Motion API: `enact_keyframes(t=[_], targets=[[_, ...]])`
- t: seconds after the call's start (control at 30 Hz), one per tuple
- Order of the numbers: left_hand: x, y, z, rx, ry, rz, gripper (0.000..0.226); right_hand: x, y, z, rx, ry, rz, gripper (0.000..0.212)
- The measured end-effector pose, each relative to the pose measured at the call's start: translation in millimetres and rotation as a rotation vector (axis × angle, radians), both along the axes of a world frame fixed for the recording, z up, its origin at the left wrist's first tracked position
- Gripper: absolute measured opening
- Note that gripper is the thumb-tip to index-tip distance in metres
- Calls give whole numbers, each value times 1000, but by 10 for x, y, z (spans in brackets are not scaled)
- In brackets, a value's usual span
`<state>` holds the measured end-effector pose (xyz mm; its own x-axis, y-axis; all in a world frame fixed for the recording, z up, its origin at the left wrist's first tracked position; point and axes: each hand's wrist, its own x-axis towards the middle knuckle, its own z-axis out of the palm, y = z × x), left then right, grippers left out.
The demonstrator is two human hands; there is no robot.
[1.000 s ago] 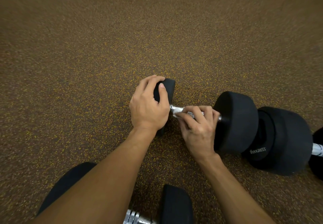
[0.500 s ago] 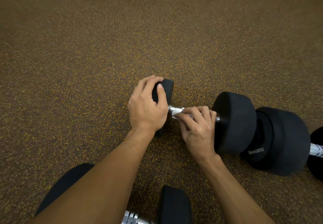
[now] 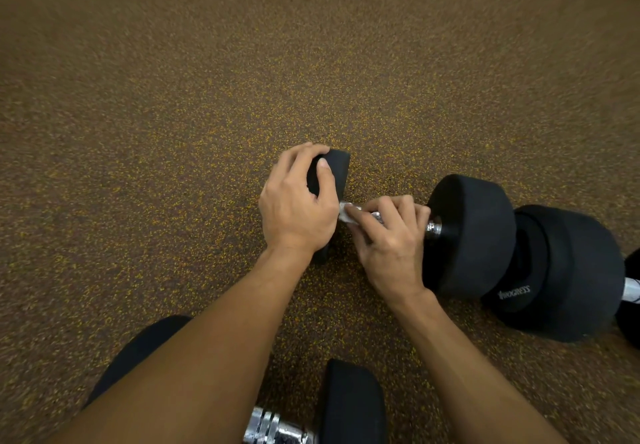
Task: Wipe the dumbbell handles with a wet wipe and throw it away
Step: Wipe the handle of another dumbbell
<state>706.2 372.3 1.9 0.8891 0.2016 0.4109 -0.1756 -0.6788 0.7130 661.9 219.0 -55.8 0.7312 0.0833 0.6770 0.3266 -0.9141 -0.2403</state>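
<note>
At the bottom edge, a near dumbbell (image 3: 349,405) lying on the speckled floor (image 3: 173,131), partly hidden by the forearms. Farther out, right hand (image 3: 391,235) curled round the chrome handle (image 3: 433,228) of the middle dumbbell (image 3: 471,232), fingers wrapped over a white wet wipe (image 3: 346,212) held against the bar. Just left of it, left hand (image 3: 298,208) cupped over that dumbbell's left head, fingers and thumb bent around the rim. Just beside the right head, a third dumbbell (image 3: 568,270).
</note>
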Motion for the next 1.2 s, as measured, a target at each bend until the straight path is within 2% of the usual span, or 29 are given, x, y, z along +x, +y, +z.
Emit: enact_keyframes(t=[0.27, 0.4, 0.57, 0.73, 0.83, 0.9, 0.97, 1.1, 1.2], targets=[[4, -13, 6, -1, -3, -4, 32, -24, -27, -22, -14, -19, -31, 15], [0, -11, 12, -4, 0, 0, 31, 32, 91, 111, 52, 105, -33, 15], [6, -1, 2, 2, 3, -11, 31, 167, 77, 235, 77, 367, -115, 25], [-18, -1, 3, 7, -18, -9, 31, 57, -88, 267, 96, 339, -80, 25], [-15, 5, 7, 10, -6, -4, 31, 180, -122, 300, 178, 459, -127, 32], [-20, -4, 15, 8, -5, -6, 31, 214, -37, 329, 137, 537, -69, 30], [-25, -7, 19, 7, -10, -8, 31, 173, -3, 326, 115, 523, -12, 25], [-26, -3, 17, 14, -5, -2, 31, 106, -110, 323, 235, 480, -131, 23], [-30, 2, 5, 8, -6, -4, 31, 191, -38, 373, 278, 605, -150, 22]])
